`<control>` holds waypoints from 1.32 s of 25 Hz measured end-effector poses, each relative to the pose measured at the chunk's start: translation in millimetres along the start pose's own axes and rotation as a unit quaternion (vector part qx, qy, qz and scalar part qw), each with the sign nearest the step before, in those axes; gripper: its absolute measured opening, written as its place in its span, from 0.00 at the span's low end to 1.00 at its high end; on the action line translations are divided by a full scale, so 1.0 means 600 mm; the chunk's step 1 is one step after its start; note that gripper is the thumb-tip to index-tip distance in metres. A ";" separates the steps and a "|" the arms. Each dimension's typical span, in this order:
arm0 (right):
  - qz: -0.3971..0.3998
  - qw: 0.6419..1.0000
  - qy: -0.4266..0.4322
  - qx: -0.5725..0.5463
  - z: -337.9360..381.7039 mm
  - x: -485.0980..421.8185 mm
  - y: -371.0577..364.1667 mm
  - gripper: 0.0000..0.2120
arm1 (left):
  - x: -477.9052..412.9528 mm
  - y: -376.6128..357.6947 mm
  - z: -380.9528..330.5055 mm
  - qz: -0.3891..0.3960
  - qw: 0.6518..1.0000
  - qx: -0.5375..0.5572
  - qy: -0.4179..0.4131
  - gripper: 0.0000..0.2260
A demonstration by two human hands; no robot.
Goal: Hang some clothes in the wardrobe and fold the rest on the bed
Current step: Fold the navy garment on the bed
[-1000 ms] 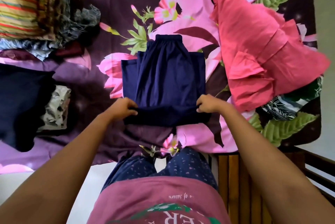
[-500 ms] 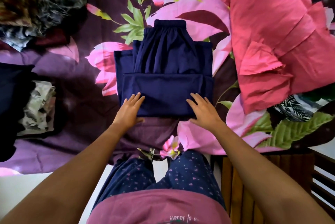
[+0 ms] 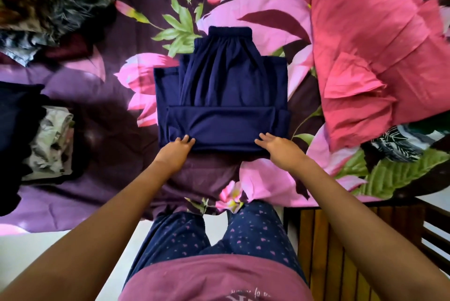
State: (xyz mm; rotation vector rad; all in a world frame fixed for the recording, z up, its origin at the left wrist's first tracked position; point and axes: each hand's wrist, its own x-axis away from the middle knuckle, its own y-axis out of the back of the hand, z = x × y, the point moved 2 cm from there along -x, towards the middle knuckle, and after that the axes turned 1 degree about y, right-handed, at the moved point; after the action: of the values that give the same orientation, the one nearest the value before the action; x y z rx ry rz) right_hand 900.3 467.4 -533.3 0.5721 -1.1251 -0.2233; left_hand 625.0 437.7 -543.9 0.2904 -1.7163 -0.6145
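Navy blue trousers (image 3: 221, 91) lie folded on the bed's purple floral sheet (image 3: 136, 33), elastic waistband at the far end, the lower part folded up over the near half. My left hand (image 3: 176, 152) lies at the fold's near left corner, fingertips straight and touching the cloth. At the near right corner my right hand (image 3: 277, 148) rests flat with straight fingers on the fold's edge. Neither hand grips the fabric.
A large pink garment (image 3: 379, 52) is spread at the right, over a black-and-white leaf-print cloth (image 3: 399, 145). A heap of patterned clothes (image 3: 48, 1) fills the far left. A dark garment (image 3: 17, 135) and a pale printed one (image 3: 52, 140) lie at the left. A wooden bed frame (image 3: 341, 247) stands at the near right.
A second ago both hands gripped the near edge of the trousers. They folded it up and flattened it, and have since slid back toward me to the fold's near corners.
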 end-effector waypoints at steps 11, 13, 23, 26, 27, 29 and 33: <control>0.041 0.996 -0.005 -0.083 0.002 0.001 0.137 0.12 | 0.031 0.109 0.056 0.051 0.986 0.161 -0.013 0.15; -0.020 0.996 -0.025 -0.087 -0.016 -0.037 0.169 0.14 | -0.009 0.144 0.079 -0.030 0.979 0.199 0.020 0.16; -0.236 0.964 -0.038 -0.119 0.012 -0.062 0.153 0.17 | -0.012 0.059 -0.025 -0.239 0.649 0.671 0.268 0.05; -0.231 0.965 0.001 -0.128 0.034 -0.063 0.125 0.16 | 0.003 0.010 -0.095 -0.032 0.368 0.848 0.381 0.10; -0.231 0.965 0.016 -0.122 0.042 -0.071 0.124 0.17 | 0.006 0.003 -0.115 0.022 0.327 0.864 0.382 0.11; -0.232 0.967 0.045 -0.095 0.055 -0.098 0.135 0.20 | 0.002 0.002 -0.146 0.071 0.291 0.880 0.368 0.06; -0.165 0.984 0.066 0.006 0.066 -0.169 0.159 0.31 | -0.025 0.013 -0.175 0.072 0.258 0.910 0.316 0.19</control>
State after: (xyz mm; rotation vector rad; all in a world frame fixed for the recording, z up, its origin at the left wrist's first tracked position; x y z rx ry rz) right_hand 810.7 579.8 -550.0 0.7734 -0.9000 -0.4589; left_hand 730.6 426.0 -538.4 1.6285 -0.6675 1.8353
